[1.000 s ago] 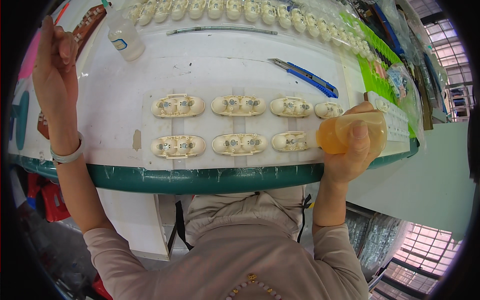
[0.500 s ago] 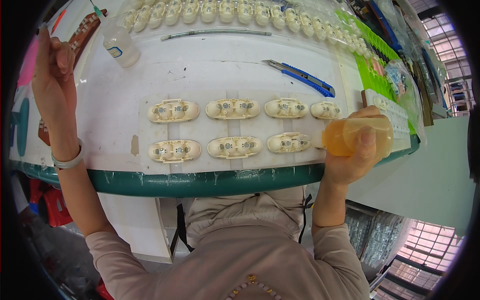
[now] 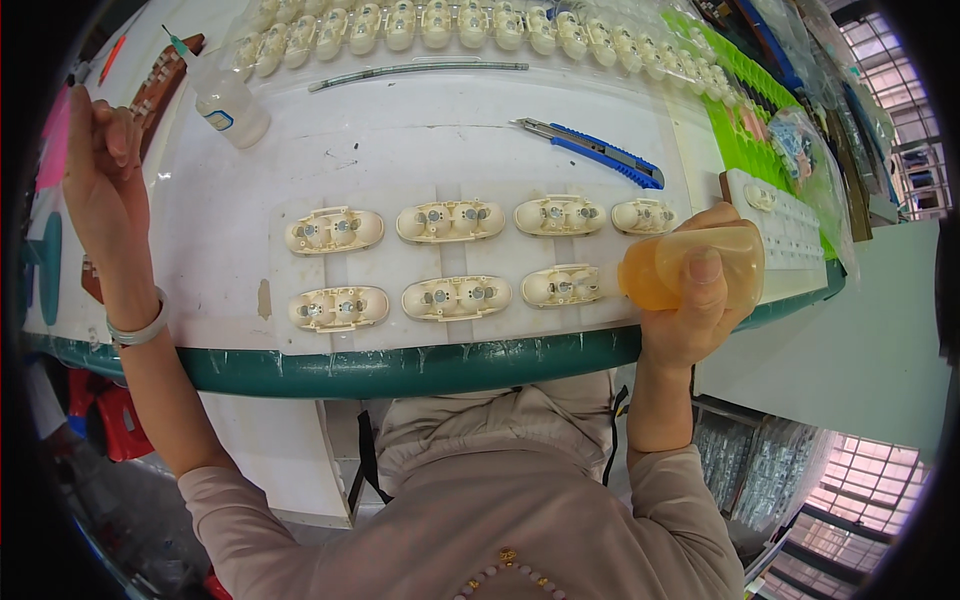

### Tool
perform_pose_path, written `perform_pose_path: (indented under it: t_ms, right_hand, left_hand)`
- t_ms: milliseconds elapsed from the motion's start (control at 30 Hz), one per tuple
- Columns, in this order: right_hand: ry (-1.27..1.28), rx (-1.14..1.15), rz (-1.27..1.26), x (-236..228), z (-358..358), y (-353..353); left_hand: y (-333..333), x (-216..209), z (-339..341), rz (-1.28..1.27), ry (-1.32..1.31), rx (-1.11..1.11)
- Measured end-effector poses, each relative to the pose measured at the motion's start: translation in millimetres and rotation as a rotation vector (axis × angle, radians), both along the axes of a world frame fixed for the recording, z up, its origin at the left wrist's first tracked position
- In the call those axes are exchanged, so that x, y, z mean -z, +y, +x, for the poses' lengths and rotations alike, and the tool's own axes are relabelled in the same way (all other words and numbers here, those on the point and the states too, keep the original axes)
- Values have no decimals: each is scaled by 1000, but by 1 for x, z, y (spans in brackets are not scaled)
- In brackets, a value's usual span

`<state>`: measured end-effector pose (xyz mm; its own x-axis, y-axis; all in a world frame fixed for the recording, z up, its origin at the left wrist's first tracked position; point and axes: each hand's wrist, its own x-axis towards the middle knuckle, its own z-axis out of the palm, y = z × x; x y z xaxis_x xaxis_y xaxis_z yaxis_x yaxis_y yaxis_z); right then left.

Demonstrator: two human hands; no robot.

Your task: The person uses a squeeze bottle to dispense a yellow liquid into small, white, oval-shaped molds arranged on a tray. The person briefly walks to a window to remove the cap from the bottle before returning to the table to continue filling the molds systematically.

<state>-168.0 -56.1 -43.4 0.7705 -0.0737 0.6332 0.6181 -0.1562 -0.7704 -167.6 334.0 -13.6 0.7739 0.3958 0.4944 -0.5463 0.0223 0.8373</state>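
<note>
My right hand (image 3: 688, 318) is wrapped round a soft clear bottle (image 3: 652, 270) of amber liquid, thumb along its side. The bottle lies tipped over with its narrow end to the left, close to the right end of a cream oval plastic housing (image 3: 560, 287) in the near row. Several like housings, such as this one (image 3: 450, 220), sit in two rows on a pale flat board (image 3: 390, 262), each with two round domes. At the far left my left hand (image 3: 108, 190) is raised, index finger stretched out, the others loosely bent, with nothing seen in it.
Beyond the board lie a blue utility knife (image 3: 605, 155) and a thin grey tube (image 3: 420, 70). A white squeeze bottle with a needle tip (image 3: 232, 112) stands back left. Trays of cream parts (image 3: 400, 25) line the back. A green rack (image 3: 745, 155) stands right. The table has a green edge (image 3: 420, 370).
My right hand and the amber bottle appear slightly further left in the picture, but the board and table items shift left too. My left hand keeps its pose.
</note>
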Motion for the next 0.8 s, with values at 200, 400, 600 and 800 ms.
perform_pose_path:
  t_ms: [200, 400, 600, 800]
  right_hand:
    - [38, -7, 21, 2, 0, -1]
    - [9, 7, -49, 1, 2, -3]
    - [4, 29, 35, 0, 2, -3]
    - [8, 61, 78, -2, 0, -14]
  left_hand:
    - [1, 0, 1, 5, 6, -6]
    - [1, -1, 1, -17, 1, 15]
    - [1, 0, 0, 10, -2, -4]
    - [2, 1, 1, -18, 0, 5]
